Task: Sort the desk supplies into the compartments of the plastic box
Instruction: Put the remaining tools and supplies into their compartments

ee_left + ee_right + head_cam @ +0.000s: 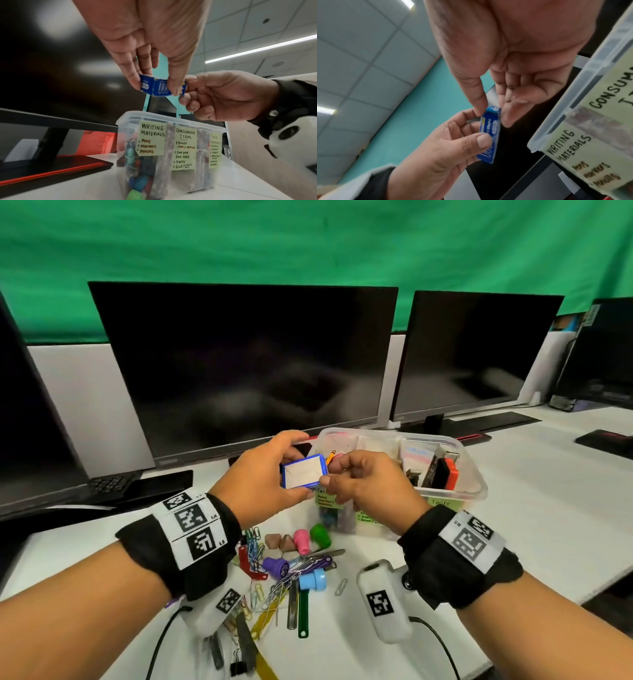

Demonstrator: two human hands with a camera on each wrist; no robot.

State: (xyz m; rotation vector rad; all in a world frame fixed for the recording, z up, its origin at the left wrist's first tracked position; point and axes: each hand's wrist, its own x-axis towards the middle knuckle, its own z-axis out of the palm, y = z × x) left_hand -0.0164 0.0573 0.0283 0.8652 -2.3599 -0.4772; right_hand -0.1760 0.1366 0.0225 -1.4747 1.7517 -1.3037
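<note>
Blue cardboard up front: from the head view, the paper-clip box (304, 471) sits open between left hand (263, 477) and right hand (371, 484), above the plastic box (455, 474); refilling looks under way, loose clips (255, 546) next; left wrist view, fingers pinch its printed sides; right wrist view, thumb and forefinger nip one corner.

The plastic box (445, 494) stands on the desk (548, 508) to the right, in front of the monitors (246, 371). Near and left of it lies a heap of loose supplies (287, 570). Both hands hold a small paper clip box (304, 476) above the desk, just left of the plastic box's near left corner.
</note>
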